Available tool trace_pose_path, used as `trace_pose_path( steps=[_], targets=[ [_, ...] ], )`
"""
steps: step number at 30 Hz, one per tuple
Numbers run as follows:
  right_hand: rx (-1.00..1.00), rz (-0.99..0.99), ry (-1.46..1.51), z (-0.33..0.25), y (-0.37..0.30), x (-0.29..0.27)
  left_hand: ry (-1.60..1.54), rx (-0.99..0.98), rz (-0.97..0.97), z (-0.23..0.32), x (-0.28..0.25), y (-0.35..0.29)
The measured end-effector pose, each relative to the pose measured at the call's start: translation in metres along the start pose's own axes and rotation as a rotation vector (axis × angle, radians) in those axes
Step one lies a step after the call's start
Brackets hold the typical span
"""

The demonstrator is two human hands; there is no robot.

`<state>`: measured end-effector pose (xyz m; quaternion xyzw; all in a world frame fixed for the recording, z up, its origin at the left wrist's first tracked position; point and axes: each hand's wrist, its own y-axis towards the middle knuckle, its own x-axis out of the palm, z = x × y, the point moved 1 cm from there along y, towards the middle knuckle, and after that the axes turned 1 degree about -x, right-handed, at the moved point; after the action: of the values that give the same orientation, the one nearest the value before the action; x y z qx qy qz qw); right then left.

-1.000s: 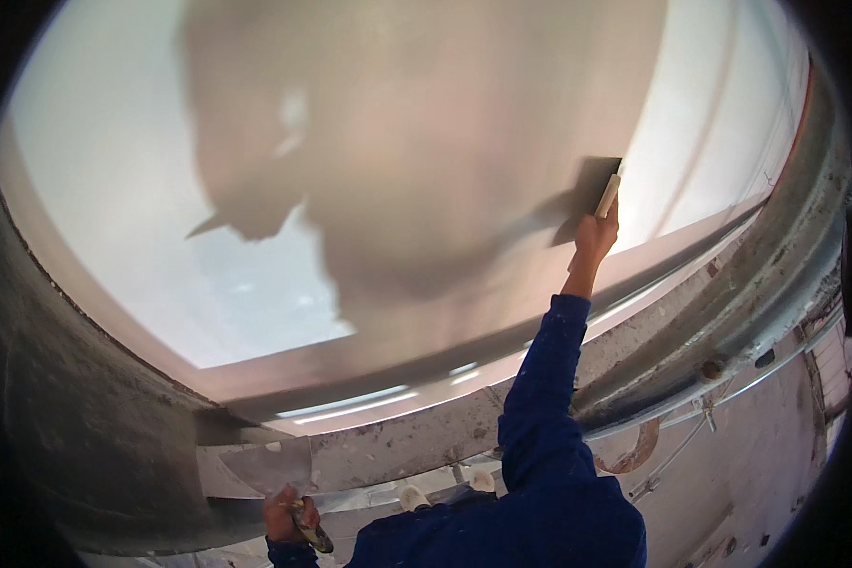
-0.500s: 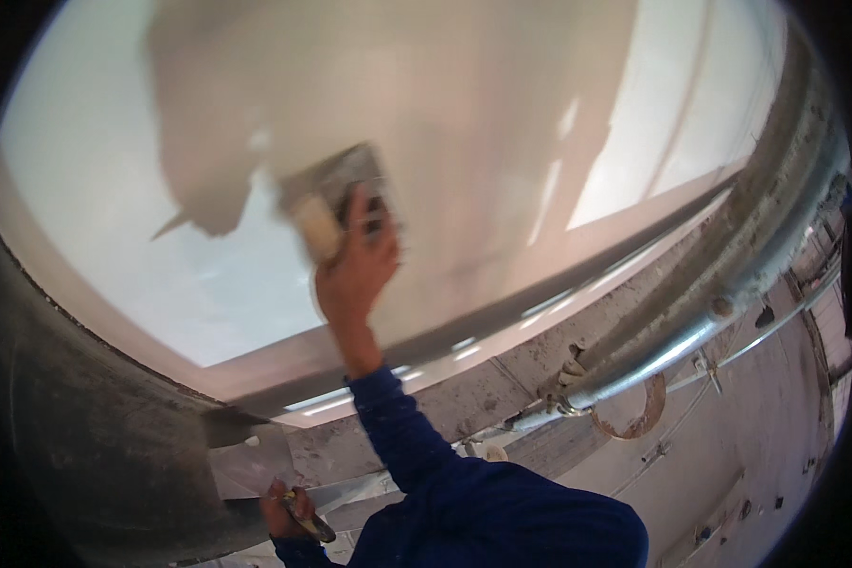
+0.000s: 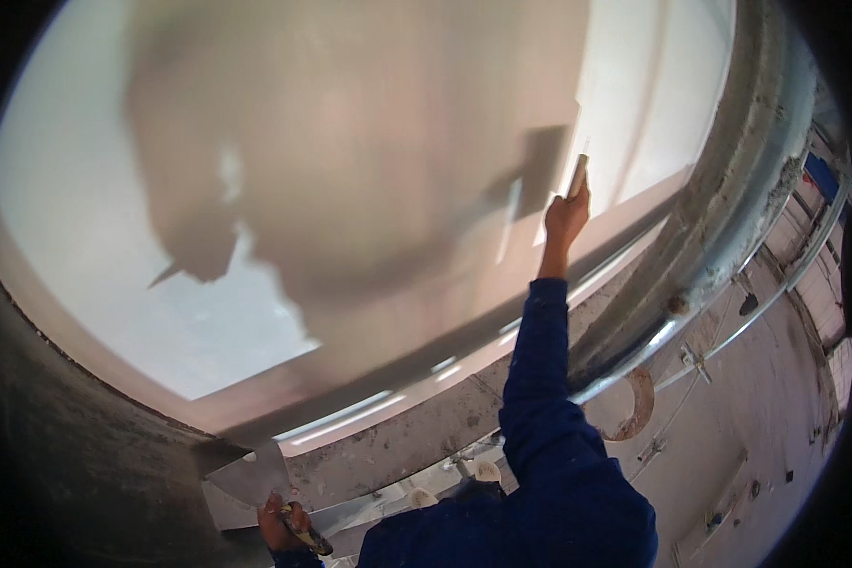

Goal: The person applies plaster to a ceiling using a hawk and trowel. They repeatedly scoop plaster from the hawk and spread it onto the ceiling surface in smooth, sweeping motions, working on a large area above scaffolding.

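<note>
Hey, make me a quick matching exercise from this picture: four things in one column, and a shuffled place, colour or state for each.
Column one:
1. right hand
2. left hand
3. right sleeve
4. metal tube

Column two:
A. dark blue
B. curving along the picture's right side
C. grips a pale handle
D. grips a darker handle

Pairs: 1-C, 2-D, 3-A, 4-B

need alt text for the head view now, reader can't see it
A person's right hand grips a pale-handled trowel at a pale wall crossed by a large shadow; the left hand holds another handled tool lower down. The right sleeve is dark blue.
</note>
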<state>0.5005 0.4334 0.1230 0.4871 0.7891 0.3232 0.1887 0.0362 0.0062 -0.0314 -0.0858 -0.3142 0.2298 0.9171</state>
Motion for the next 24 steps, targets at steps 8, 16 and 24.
trace_pose_path(
  steps=[8,16,24],
  targets=[
    [0.079,-0.137,0.141,-0.016,-0.002,0.04,-0.043,-0.057,-0.046,-0.007,0.0,-0.005],
    [-0.15,-0.252,0.172,-0.163,-0.165,0.044,0.1,0.013,0.007,-0.006,0.0,-0.018],
    [-0.078,-0.649,0.298,-0.281,-0.299,0.007,-0.063,0.138,0.003,-0.006,-0.012,-0.027]
  ],
)
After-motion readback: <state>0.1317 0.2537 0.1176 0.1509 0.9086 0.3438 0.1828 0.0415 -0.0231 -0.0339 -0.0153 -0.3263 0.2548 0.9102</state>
